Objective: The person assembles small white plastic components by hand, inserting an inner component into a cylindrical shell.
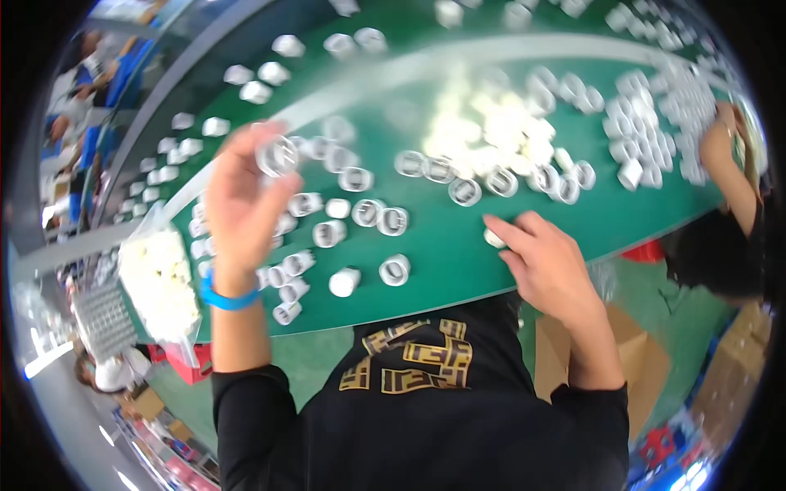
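My left hand point(241, 192), with a blue band at the wrist, is raised over the green table. Its thumb and fingers grip a clear round plastic cup point(278, 155). Between the fingertips of my right hand point(544, 262), close to the table's near edge, is a small white cap-like piece point(494, 239). Around my left hand stand several similar clear cups point(329, 233), some touching each other. A white cylinder point(344, 281) stands by the near edge. Ahead of my right hand lies a heap of cream-white pieces point(516, 131), with clear cups point(465, 191) along its near side.
A plastic bag of cream-white pieces point(160, 282) lies at the table's left end. A pale belt point(393, 61) crosses behind, with white pieces beyond it. At right, another person's arm point(725, 159) reaches to packed clear cups point(639, 131). An open cardboard box point(626, 352) stands below.
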The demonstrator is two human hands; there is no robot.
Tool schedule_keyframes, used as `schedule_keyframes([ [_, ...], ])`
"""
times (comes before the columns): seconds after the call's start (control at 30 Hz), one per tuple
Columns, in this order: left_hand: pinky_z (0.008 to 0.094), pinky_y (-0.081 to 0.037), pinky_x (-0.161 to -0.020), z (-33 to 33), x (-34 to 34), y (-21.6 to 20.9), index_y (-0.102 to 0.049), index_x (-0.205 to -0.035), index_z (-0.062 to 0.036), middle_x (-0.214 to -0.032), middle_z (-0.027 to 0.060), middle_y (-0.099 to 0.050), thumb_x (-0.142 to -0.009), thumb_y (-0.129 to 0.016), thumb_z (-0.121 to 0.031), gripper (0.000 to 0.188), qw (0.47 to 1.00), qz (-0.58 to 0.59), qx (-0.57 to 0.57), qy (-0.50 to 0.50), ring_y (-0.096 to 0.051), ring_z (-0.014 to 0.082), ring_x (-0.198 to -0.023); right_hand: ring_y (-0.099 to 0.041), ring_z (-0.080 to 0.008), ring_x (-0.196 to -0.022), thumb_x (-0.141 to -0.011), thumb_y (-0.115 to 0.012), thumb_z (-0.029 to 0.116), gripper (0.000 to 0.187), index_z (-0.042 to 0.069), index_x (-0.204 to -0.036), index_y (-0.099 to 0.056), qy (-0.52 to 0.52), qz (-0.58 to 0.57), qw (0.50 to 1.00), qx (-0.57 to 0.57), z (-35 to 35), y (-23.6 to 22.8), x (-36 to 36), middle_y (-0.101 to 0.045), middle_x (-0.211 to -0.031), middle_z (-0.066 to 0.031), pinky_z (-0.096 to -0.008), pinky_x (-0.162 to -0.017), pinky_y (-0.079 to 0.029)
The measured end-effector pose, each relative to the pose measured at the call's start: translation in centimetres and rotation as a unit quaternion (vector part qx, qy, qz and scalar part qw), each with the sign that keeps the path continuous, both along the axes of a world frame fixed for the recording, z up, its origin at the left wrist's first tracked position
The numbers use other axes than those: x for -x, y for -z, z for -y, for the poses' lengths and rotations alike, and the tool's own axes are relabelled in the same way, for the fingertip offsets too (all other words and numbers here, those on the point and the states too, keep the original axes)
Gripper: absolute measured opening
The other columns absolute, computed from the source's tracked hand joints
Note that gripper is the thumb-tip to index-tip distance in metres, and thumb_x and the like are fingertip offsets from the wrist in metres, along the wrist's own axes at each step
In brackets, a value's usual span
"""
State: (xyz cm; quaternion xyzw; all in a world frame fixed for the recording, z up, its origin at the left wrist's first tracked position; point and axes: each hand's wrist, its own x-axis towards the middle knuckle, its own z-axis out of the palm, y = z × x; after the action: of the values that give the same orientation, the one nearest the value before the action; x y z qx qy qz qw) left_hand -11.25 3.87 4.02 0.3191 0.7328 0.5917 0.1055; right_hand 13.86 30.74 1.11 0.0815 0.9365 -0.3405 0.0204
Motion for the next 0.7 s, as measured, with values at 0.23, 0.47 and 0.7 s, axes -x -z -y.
schedule_keyframes([
  [0.23, 0.0346, -0.056, -0.095, 2.3, -9.0, 1.3, -0.055, -0.131, -0.0007, -0.124, 0.0104, -0.062, -0.084, -0.077, 0.008, 0.052, 0.987, 0.135, -0.078, -0.046, -0.067, 0.0196, -0.111, -0.065, -0.028, -0.083, -0.078, -0.079, 0.0, 0.036, 0.003, -0.112, -0.067, -0.02, -0.04, 0.996, 0.075, 0.9, -0.1, 0.4, -0.065, -0.097, -0.011, -0.0366, -0.073, -0.053],
  [0.47, 0.0303, -0.057, -0.09, 1.4, -11.9, 2.6, -0.061, -0.126, -0.0031, -0.126, 0.0111, -0.06, -0.078, -0.084, 0.005, 0.054, 0.998, 0.013, -0.058, 0.007, -0.065, 0.0172, -0.106, -0.065, -0.0195, -0.091, -0.071, -0.089, 0.0, 0.043, 0.001, -0.11, -0.071, -0.061, -0.26, 0.931, 0.248, 7.5, -4.2, 4.9, -0.069, -0.106, -0.0111, -0.03, -0.077, -0.053],
  [0.7, 0.0288, -0.056, -0.08, 1.3, -13.5, 4.1, -0.055, -0.125, -0.003, -0.122, 0.0116, -0.065, -0.079, -0.08, 0.006, 0.053, 0.996, 0.043, -0.083, -0.007, -0.066, 0.0169, -0.103, -0.066, -0.0176, -0.09, -0.074, -0.089, 0.004, 0.041, 0.002, -0.109, -0.069, -0.021, -0.198, 0.94, 0.276, 10.1, -4.1, 4.8, -0.07, -0.108, -0.0102, -0.0301, -0.078, -0.053],
])
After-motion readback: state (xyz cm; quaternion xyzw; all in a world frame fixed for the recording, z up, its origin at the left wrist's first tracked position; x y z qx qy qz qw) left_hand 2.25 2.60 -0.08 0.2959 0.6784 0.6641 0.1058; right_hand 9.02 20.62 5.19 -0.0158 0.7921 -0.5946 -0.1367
